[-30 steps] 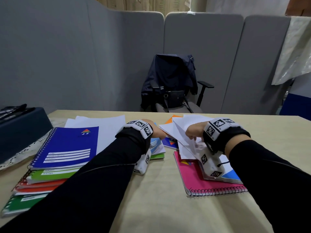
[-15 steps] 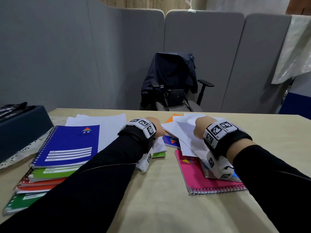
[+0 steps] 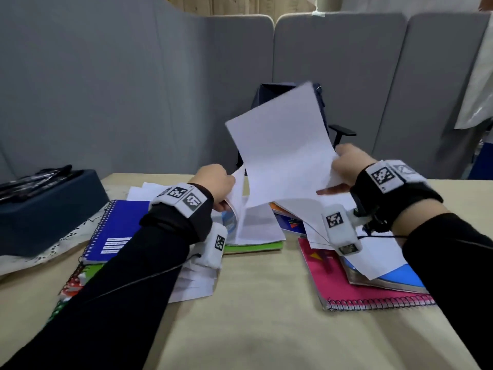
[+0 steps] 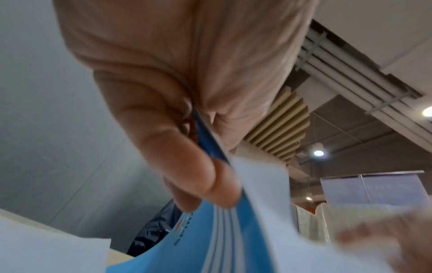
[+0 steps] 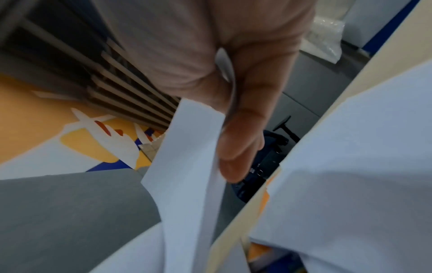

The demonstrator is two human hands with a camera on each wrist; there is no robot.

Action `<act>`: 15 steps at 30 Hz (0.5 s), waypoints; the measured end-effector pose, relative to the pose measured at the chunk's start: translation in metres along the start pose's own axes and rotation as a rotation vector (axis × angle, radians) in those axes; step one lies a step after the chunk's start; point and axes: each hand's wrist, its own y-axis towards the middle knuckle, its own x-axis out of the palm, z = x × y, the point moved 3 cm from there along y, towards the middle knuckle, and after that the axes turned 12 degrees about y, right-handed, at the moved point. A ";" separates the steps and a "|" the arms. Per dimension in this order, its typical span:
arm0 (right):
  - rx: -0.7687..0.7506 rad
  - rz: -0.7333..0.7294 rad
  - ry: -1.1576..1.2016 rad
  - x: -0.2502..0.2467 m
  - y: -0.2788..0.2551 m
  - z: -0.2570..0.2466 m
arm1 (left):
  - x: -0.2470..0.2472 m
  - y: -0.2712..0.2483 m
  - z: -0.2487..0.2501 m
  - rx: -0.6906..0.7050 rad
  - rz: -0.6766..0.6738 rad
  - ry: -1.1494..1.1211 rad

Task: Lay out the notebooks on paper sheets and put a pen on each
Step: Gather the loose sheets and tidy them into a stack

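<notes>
While the right hand (image 3: 346, 166) pinches the lifted paper sheet (image 3: 282, 145) by its right edge, it stands tilted above the clutter. The left hand (image 3: 213, 182), nearer the light-blue notebook (image 3: 229, 222), grips its cover.

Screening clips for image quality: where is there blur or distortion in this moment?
Head view: raised paper sheet smeared at its top edge, partition panels bowed. Left wrist view: right hand badly blurred behind the light blue notebook. Right wrist view: soft throughout, slats streaked.
</notes>
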 end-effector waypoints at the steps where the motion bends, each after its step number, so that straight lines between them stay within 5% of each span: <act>1: 0.040 -0.032 -0.029 0.005 0.000 0.010 | -0.006 -0.001 -0.004 0.003 0.019 -0.019; 6: 0.197 0.002 0.112 0.014 -0.009 0.040 | -0.020 -0.004 -0.019 0.026 0.074 -0.106; 15: 0.255 -0.066 0.211 0.047 -0.025 0.048 | -0.012 -0.010 -0.020 0.078 0.043 -0.209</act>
